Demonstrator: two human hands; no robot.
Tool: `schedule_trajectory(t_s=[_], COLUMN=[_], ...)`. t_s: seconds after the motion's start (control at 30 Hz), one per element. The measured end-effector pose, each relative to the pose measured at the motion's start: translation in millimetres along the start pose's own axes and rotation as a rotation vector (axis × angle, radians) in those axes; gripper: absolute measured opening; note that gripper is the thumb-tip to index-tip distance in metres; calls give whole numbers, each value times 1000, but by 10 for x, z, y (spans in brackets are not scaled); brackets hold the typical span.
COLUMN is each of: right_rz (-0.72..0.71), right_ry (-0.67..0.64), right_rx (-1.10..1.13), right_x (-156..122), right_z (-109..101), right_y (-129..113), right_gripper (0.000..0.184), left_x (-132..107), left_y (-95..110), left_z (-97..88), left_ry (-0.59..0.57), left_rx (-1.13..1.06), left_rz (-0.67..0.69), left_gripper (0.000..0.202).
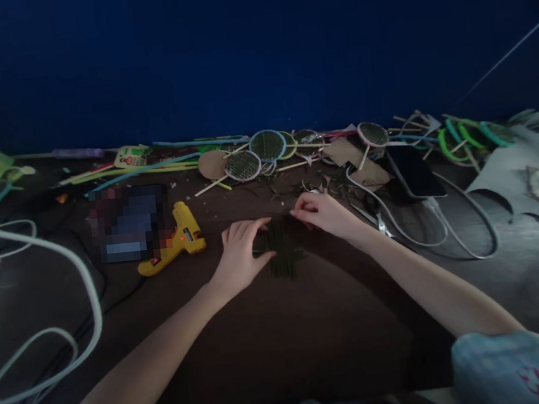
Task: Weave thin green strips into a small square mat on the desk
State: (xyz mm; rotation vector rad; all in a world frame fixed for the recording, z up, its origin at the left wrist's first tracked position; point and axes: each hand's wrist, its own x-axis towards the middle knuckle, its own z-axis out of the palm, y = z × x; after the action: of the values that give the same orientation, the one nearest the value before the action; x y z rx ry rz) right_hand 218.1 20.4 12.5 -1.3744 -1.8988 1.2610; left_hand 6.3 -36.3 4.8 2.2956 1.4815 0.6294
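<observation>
A small dark green piece of crossed strips, like a woven mat (284, 251), lies on the dark table in front of me. My left hand (243, 252) rests at its left side, thumb and index finger apart, with the fingertips at its edge. At the upper right of the piece, my right hand (315, 211) is closed in a pinch. Whatever sits between those fingertips is too small or dark to make out. Thin dark green scraps (292, 190) are scattered just beyond both hands.
Left of my hands lie a yellow glue gun (178, 239) and a blurred-out screen device (131, 225). Several small round fans (268, 146) line the back by a blue wall. To the right are a phone (414, 172) with white cable, scissors (382, 224) and pale paper (509, 172).
</observation>
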Motion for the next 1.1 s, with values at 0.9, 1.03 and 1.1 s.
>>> schedule_trajectory(t_s=[0.9,1.03,1.1], right_rz=[-85,-82,-88], right_ry=[-19,-11,-9], right_rx=[-265,-264,-265], right_x=[-82,-83,-84], right_z=[86,101,109], right_y=[-141,-135,-128], right_gripper=[17,16,16], left_x=[-18,-22,-21], left_y=[31,17,9], left_z=[5,8,11], left_ry=[15,20,14], left_rx=[20,11,-1], left_rz=[57,57,55], left_gripper=[49,51,52])
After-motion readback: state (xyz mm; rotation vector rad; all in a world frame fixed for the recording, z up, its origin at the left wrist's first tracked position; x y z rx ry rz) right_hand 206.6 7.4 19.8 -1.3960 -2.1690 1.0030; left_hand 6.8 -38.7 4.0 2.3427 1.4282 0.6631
